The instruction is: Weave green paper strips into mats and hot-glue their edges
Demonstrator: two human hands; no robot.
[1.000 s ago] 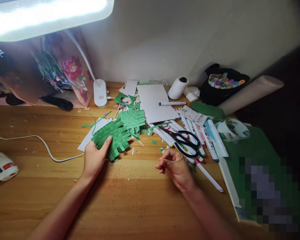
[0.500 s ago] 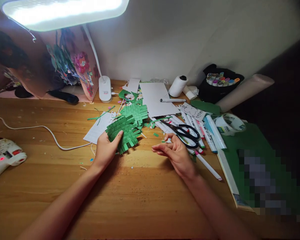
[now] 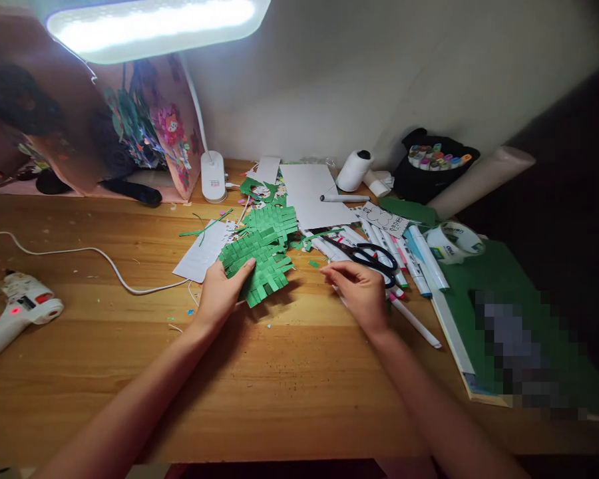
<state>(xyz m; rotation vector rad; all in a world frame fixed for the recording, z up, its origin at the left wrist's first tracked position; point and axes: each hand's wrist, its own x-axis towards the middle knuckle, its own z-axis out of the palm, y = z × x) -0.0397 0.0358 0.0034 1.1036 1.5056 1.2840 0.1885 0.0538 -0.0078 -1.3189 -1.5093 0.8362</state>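
Between the thumb and fingers of my left hand (image 3: pixel 220 293) is a woven green paper piece (image 3: pixel 265 267), tilted above the wooden table, its strip ends jutting out along the edge. My right hand (image 3: pixel 360 293) is off to its right, thumb and fingertips pinched together. Whatever may be in that pinch is too small to make out. Black-handled scissors (image 3: pixel 377 258) lie just beyond the right hand on a heap of markers (image 3: pixel 413 320). Another woven green paper piece (image 3: pixel 274 218) rests behind the held one, partly covered by it.
A glue gun (image 3: pixel 22 311) with a red light lies at the left, near a white cable (image 3: pixel 110 265). White paper (image 3: pixel 312 193), a thread spool (image 3: pixel 353 171) and green scraps are at the back. A tape roll (image 3: pixel 456 241) sits on a green board (image 3: pixel 499 273) at the right.
My right hand's fingers have drawn together into a tighter pinch and turned over. The woven piece in my left hand has shifted slightly rightward in view. The camera view has shifted a little.
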